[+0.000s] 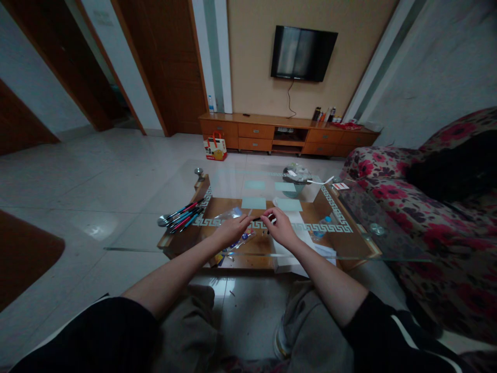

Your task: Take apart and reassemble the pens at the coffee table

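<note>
At the centre of the frame, the left hand (232,229) and right hand (280,226) meet over a glass desk (357,228), fingertips pinched on a thin dark pen (258,217) held between them. A bundle of pens (180,214) lies on the desk to the left, well apart, and white paper (306,248) sits under the right wrist.

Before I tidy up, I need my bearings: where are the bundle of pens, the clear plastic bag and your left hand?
bundle of pens (181,213), head view, middle of the barrels.
clear plastic bag (229,213), head view, its upper part.
left hand (230,230), head view, back of the hand.
</note>
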Demonstrator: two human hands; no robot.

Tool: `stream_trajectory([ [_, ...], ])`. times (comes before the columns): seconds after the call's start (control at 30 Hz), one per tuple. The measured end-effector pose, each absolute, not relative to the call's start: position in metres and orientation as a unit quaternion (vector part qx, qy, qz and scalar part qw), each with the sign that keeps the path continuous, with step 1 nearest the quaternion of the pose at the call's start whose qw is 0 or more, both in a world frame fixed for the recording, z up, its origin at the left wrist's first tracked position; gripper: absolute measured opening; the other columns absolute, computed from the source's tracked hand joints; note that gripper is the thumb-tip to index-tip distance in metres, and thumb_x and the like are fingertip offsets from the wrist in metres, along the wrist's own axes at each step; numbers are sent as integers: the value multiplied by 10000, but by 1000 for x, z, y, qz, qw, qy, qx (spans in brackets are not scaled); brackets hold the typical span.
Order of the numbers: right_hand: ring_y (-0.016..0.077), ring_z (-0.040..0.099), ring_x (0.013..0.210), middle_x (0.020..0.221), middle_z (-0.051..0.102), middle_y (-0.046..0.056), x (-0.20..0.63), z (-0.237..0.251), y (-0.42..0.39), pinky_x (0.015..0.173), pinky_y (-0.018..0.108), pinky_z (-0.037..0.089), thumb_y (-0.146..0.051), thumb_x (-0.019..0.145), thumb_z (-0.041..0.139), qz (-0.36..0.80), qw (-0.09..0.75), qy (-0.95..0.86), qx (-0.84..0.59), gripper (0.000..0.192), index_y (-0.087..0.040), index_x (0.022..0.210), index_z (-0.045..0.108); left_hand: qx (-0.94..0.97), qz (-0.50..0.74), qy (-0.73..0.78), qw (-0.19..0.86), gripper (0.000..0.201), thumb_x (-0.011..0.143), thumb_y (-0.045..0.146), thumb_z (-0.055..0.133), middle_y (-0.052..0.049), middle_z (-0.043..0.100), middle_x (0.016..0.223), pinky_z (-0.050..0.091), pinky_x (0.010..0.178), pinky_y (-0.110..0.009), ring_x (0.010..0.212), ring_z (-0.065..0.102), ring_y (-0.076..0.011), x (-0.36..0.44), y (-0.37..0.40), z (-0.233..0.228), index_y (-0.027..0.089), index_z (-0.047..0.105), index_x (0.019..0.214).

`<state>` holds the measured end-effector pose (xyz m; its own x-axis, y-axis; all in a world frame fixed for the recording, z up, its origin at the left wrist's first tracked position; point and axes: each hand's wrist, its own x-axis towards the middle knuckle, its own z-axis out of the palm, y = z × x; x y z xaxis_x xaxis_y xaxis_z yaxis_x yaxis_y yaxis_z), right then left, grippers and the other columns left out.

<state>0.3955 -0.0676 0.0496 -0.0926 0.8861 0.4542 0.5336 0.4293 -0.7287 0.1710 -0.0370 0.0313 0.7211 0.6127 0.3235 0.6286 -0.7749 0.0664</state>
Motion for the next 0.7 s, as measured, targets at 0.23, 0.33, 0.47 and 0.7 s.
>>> stream_trajectory([
  [0.23,161,590,749,876,616,38,395,54,-70,655,284,482,-383,916,565,190,470,-698,-506,186,-202,908,602,-924,-163,-346,23,356,971,183,378,-92,607,1068,505,768,-266,872,621,-164,170,-35,27,199,490,1309],
  [0.33,160,594,749,882,619,37,394,56,-70,660,286,484,-382,919,554,192,478,-690,-509,186,-201,911,598,-921,-164,-352,27,335,976,188,374,-91,616,1084,502,766,-277,869,627,-169,170,-35,26,203,496,1287],
  [0.47,158,595,737,897,626,40,394,57,-70,656,285,481,-375,916,546,189,489,-679,-513,187,-196,939,598,-915,-161,-369,24,319,991,224,352,-88,624,1086,495,774,-277,870,630,-170,170,-35,26,211,505,1270],
  [0.7,170,597,752,911,639,58,396,59,-70,655,291,485,-399,914,526,201,498,-655,-532,224,-190,957,594,-911,-156,-381,22,302,988,227,356,-90,630,1078,491,779,-287,863,629,-172,171,-35,26,203,512,1246],
])
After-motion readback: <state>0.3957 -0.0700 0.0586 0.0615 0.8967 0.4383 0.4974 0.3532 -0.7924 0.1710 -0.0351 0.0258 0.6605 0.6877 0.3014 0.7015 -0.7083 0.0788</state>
